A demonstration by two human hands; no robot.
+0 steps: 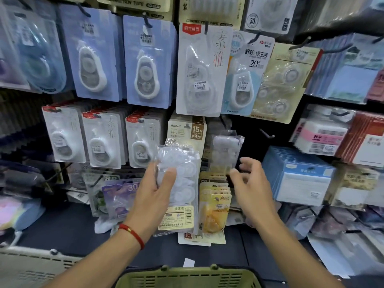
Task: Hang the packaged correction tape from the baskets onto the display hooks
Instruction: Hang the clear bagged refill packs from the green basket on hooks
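Gripping a stack of clear packs [178, 183] at frame centre, the left hand [154, 190] should steady them while the right hand [252, 179], fingers loosely spread, holding nothing, threads one onto the bare hook [267, 134].

A red string bracelet [133, 233] sits on a wrist. Blue sticky note pads [351, 80] hang at the right. A stack of blue boxes [299, 175] sits below them.

A basket [187, 276] sits below the hands, display hooks [268, 135] ahead.
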